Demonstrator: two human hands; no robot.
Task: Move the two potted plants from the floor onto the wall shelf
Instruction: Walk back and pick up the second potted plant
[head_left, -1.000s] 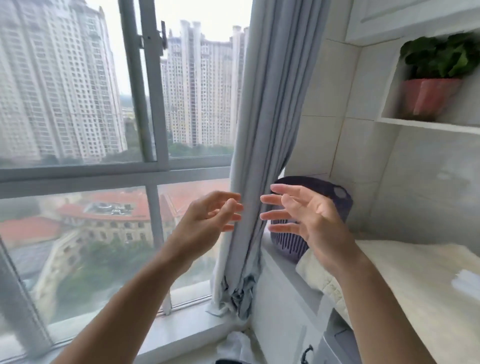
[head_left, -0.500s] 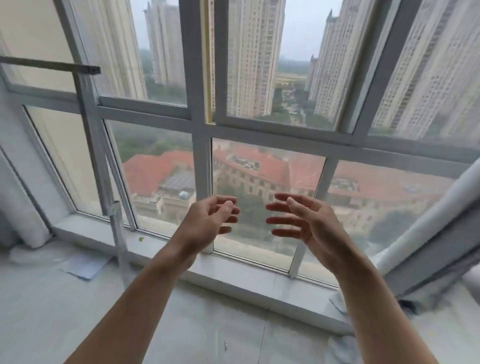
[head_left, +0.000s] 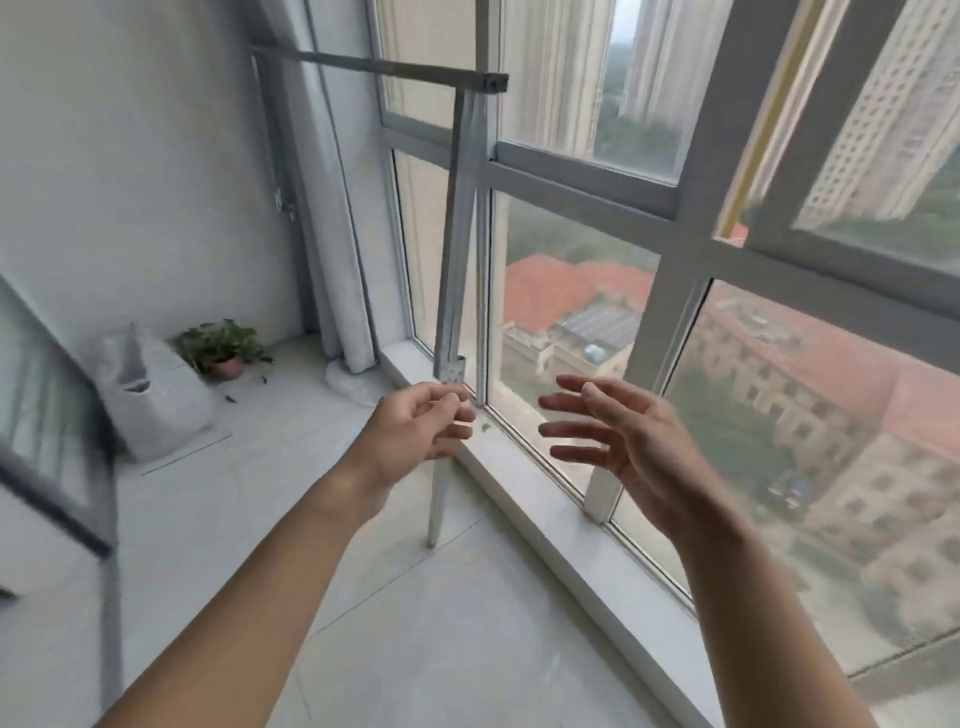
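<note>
A white bag (head_left: 150, 400) stands against the far-left wall. Just to its right, one potted plant (head_left: 221, 349) in a pink pot sits on the tiled floor (head_left: 291, 499) in the corner, well apart from both hands. A grey metal post (head_left: 457, 249) rises near the window sill (head_left: 545, 514). The left hand (head_left: 415, 434) is raised, fingers loosely curled, holding nothing. The right hand (head_left: 618, 441) faces it, fingers spread and straight, likewise holding nothing.

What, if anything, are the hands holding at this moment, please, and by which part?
Nothing is held: the left hand and right hand are both empty, raised in the air.
</note>
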